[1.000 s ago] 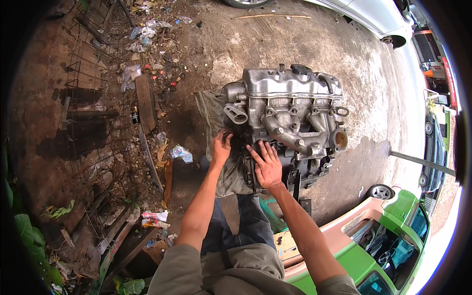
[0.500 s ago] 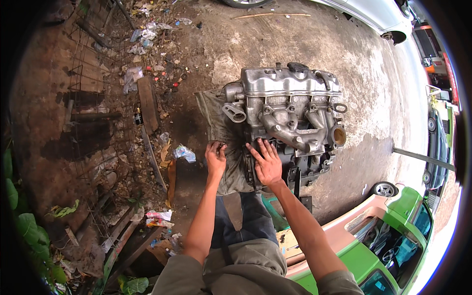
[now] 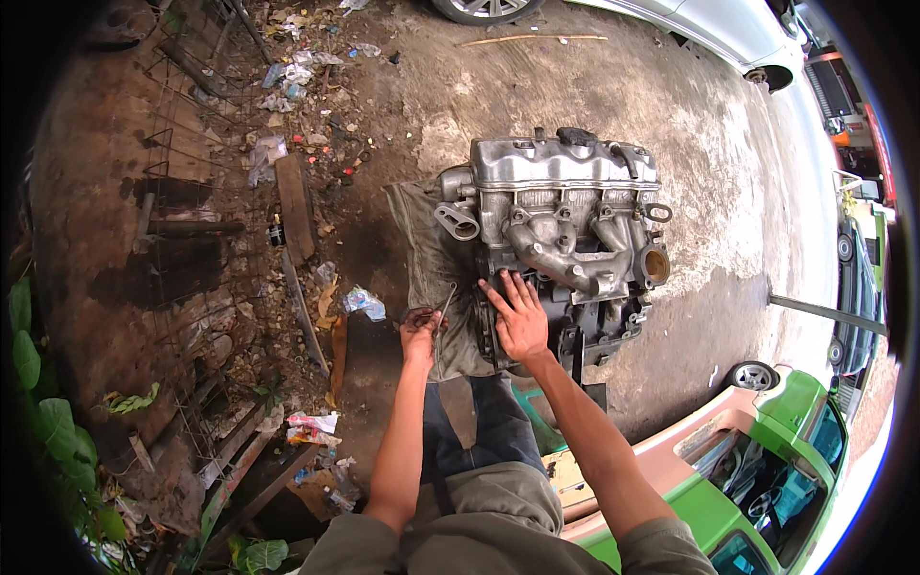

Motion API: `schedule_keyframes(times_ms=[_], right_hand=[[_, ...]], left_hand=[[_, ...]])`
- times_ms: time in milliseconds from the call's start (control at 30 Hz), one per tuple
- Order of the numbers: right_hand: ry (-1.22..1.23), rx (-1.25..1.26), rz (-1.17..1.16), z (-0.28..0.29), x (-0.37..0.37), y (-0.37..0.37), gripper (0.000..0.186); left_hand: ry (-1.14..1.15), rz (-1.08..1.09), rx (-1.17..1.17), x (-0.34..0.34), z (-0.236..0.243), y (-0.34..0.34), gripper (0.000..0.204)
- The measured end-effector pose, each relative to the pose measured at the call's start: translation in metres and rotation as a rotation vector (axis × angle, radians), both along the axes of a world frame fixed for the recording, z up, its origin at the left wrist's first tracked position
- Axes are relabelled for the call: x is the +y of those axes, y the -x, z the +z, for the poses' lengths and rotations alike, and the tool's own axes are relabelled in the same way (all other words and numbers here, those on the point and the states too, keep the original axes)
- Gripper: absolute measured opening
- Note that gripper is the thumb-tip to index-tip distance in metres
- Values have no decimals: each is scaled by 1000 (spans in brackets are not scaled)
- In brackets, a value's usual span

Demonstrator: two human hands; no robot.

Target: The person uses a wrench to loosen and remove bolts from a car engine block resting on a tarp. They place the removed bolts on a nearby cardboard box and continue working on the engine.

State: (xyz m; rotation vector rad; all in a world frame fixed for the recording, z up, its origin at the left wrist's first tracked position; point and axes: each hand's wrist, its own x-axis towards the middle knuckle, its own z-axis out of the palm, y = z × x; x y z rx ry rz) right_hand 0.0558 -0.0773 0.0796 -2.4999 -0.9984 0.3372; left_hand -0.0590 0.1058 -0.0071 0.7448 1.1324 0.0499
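A metal engine [image 3: 570,171] stands in front of me, with a cast manifold [image 3: 556,259] on its near side and a dark lower block [image 3: 623,321]. My left hand [image 3: 420,331] is closed on a slim metal wrench [image 3: 448,299], held upright over the grey-green cloth [image 3: 426,249] just left of the engine. My right hand [image 3: 513,316] lies with fingers spread on the dark lower left part of the engine, below the manifold.
Litter and wooden boards [image 3: 295,206] lie along the left, beside rusty mesh and plants [image 3: 57,426]. A silver car [image 3: 700,29] stands at the top. A green-and-pink car body [image 3: 776,393] sits at the lower right. A metal bar [image 3: 824,314] juts in from the right.
My left hand has drawn down and slightly left from beside the engine, and the slim wrench now shows in it. My right hand has stayed on the engine.
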Motion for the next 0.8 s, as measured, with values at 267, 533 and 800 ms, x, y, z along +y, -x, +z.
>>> schedule_keyframes(times_ms=[267,533,800], right_hand=[[-4,-54,-6,-3,0,1,77],[-22,0,4,-1,-1,1,74],[-33,-1,3,-1,-1,1,75]], left_hand=[[124,-392,-183,-22,-5,23,30],[261,-419,-263,17,7,7,26],[-139,-709,-238,6,7,-8,17]])
